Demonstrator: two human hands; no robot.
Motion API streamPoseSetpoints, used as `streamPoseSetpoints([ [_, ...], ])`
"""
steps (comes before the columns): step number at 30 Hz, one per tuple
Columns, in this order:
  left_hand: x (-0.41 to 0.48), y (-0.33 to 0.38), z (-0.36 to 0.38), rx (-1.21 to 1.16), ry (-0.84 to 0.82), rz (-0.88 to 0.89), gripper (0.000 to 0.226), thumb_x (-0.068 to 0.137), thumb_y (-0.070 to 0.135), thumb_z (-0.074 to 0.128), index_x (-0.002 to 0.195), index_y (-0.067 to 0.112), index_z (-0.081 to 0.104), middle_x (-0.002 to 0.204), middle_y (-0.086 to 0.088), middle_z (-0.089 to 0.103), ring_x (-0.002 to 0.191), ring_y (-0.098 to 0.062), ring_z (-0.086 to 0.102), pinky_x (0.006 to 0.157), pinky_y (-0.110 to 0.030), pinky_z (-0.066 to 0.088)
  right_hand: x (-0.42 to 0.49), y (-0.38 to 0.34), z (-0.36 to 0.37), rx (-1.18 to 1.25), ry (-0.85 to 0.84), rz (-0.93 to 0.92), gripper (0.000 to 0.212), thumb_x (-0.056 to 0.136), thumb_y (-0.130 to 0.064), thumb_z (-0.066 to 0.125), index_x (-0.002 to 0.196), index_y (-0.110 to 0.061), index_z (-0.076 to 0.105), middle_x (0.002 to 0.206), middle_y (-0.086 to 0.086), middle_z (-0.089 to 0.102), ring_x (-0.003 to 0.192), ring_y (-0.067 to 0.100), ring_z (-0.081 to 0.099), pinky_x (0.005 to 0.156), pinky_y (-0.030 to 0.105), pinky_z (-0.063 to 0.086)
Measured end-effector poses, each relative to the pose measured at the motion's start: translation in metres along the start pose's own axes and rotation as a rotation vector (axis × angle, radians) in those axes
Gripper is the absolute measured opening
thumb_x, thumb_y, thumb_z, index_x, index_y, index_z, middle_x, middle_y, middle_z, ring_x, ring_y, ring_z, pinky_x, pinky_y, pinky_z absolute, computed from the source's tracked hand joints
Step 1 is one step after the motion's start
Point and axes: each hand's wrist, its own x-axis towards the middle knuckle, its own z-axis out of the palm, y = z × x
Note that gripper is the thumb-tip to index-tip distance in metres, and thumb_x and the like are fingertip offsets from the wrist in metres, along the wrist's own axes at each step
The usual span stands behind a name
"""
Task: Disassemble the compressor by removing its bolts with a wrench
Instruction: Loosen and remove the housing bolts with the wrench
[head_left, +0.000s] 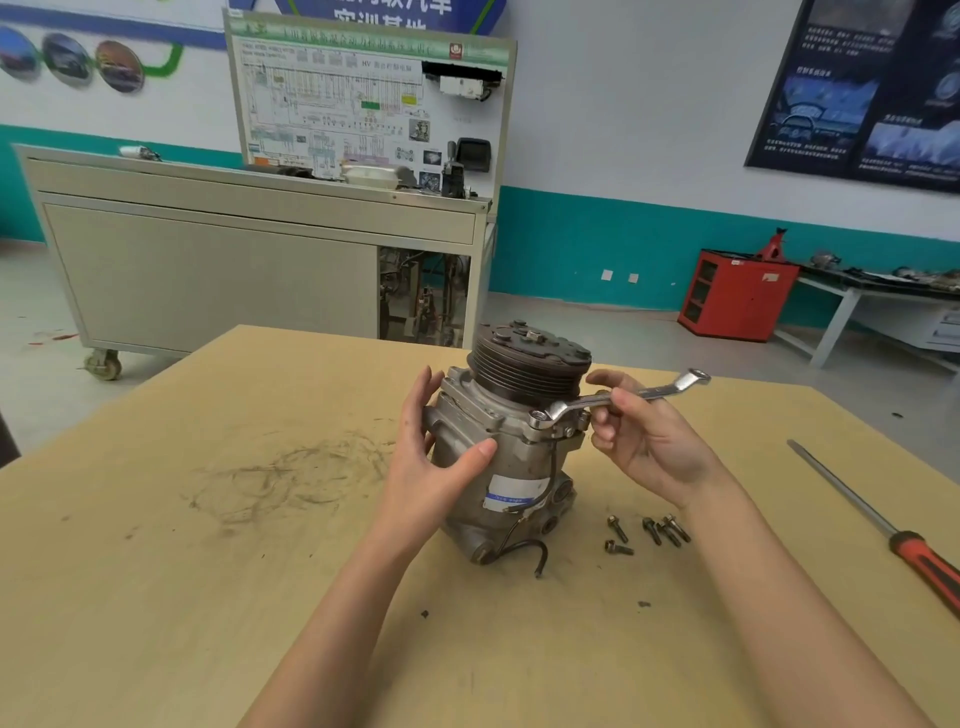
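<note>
Compressor (498, 467) standing pulley-up on a wooden table (208, 571), ring wrench (613, 397) sitting over a flange bolt.

Nearest, loose bolts (652, 531) are lying just right of the compressor's base, and a red-handled screwdriver (883, 525) is lying farther right. The left hand (431, 457) is bracing the housing, fingers nearly straight and thumb pressing its front. The right hand (644, 441) is pinching the wrench's shank between thumb and fingers, the free ring end pointing right. Beyond the table, a grey wheeled training cabinet (208, 270) and a red cabinet (737, 296) are standing near the wall.
</note>
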Motion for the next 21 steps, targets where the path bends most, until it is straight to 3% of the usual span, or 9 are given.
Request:
streamPoseSetpoints([
  [2, 0.0, 0.0, 0.0, -0.002, 0.0, 0.001, 0.094, 0.07, 0.041, 0.073, 0.147, 0.043, 0.02, 0.138, 0.038, 0.032, 0.125, 0.02, 0.036, 0.092, 0.002, 0.035, 0.001, 0.001, -0.003, 0.078, 0.029, 0.01, 0.051, 0.055, -0.024, 0.091, 0.096, -0.01, 0.063, 0.065, 0.006, 0.06, 0.053, 0.011, 0.058, 0.049, 0.02, 0.05],
  [3, 0.0, 0.001, 0.0, -0.003, -0.001, 0.002, 0.093, 0.07, 0.041, 0.073, 0.147, 0.043, 0.02, 0.138, 0.038, 0.032, 0.125, 0.019, 0.037, 0.092, 0.002, 0.035, 0.0, 0.0, -0.001, 0.097, 0.034, 0.004, 0.046, 0.057, -0.024, 0.09, 0.093, -0.009, 0.065, 0.065, 0.007, 0.061, 0.054, 0.012, 0.059, 0.05, 0.02, 0.052],
  [5, 0.0, 0.0, 0.0, -0.008, 0.001, 0.002, 0.093, 0.071, 0.04, 0.073, 0.148, 0.042, 0.02, 0.138, 0.038, 0.032, 0.125, 0.019, 0.038, 0.092, 0.001, 0.036, -0.004, -0.007, 0.005, 0.049, 0.071, -0.045, 0.019, 0.072, -0.025, 0.075, 0.082, -0.009, 0.072, 0.066, 0.006, 0.064, 0.056, 0.011, 0.061, 0.052, 0.02, 0.052],
  [7, 0.0, -0.001, 0.0, -0.008, 0.005, 0.001, 0.094, 0.072, 0.039, 0.075, 0.149, 0.041, 0.021, 0.138, 0.039, 0.032, 0.125, 0.019, 0.037, 0.091, 0.001, 0.036, -0.01, -0.02, 0.014, -0.1, 0.169, -0.152, 0.024, 0.081, -0.026, 0.057, 0.074, -0.01, 0.074, 0.064, 0.005, 0.064, 0.054, 0.012, 0.061, 0.05, 0.02, 0.052],
  [10, 0.0, -0.001, 0.0, -0.003, 0.006, -0.002, 0.092, 0.071, 0.041, 0.075, 0.146, 0.044, 0.022, 0.136, 0.042, 0.031, 0.122, 0.022, 0.036, 0.089, 0.002, 0.036, -0.019, -0.045, 0.038, -0.58, 0.337, -0.432, 0.032, 0.087, -0.032, 0.051, 0.068, -0.012, 0.065, 0.054, 0.004, 0.063, 0.043, 0.014, 0.058, 0.041, 0.021, 0.048],
  [13, 0.0, 0.0, 0.0, -0.021, 0.002, 0.005, 0.092, 0.072, 0.043, 0.079, 0.144, 0.045, 0.022, 0.135, 0.041, 0.032, 0.117, 0.026, 0.039, 0.087, 0.002, 0.037, -0.021, -0.056, 0.075, -1.192, 0.316, -0.758, 0.034, 0.095, -0.025, 0.053, 0.063, -0.015, 0.059, 0.045, -0.005, 0.054, 0.034, 0.006, 0.048, 0.04, 0.017, 0.042],
  [15, 0.0, 0.001, 0.001, -0.035, 0.004, 0.011, 0.092, 0.07, 0.04, 0.074, 0.146, 0.041, 0.023, 0.136, 0.038, 0.032, 0.117, 0.024, 0.041, 0.088, 0.001, 0.038, -0.017, -0.05, 0.098, -1.692, 0.306, -0.939, 0.031, 0.092, -0.024, 0.055, 0.065, -0.011, 0.063, 0.045, -0.003, 0.054, 0.034, 0.007, 0.046, 0.042, 0.018, 0.037],
  [17, -0.001, 0.001, 0.001, -0.034, 0.008, 0.014, 0.091, 0.069, 0.039, 0.072, 0.146, 0.039, 0.023, 0.137, 0.037, 0.033, 0.118, 0.023, 0.041, 0.089, 0.0, 0.038, -0.013, -0.038, 0.117, -2.034, 0.281, -0.939, 0.03, 0.09, -0.027, 0.062, 0.068, -0.007, 0.064, 0.047, 0.004, 0.057, 0.036, 0.02, 0.053, 0.044, 0.021, 0.035],
  [21, 0.0, -0.002, 0.001, 0.004, 0.013, 0.018, 0.088, 0.077, 0.029, 0.078, 0.146, 0.038, 0.025, 0.14, 0.028, 0.037, 0.118, 0.023, 0.041, 0.088, 0.0, 0.039, -0.012, -0.018, 0.14, -2.313, 0.317, -0.922, 0.029, 0.064, -0.035, 0.085, 0.062, -0.016, 0.064, 0.046, -0.004, 0.057, 0.035, 0.016, 0.056, 0.038, 0.015, 0.031],
])
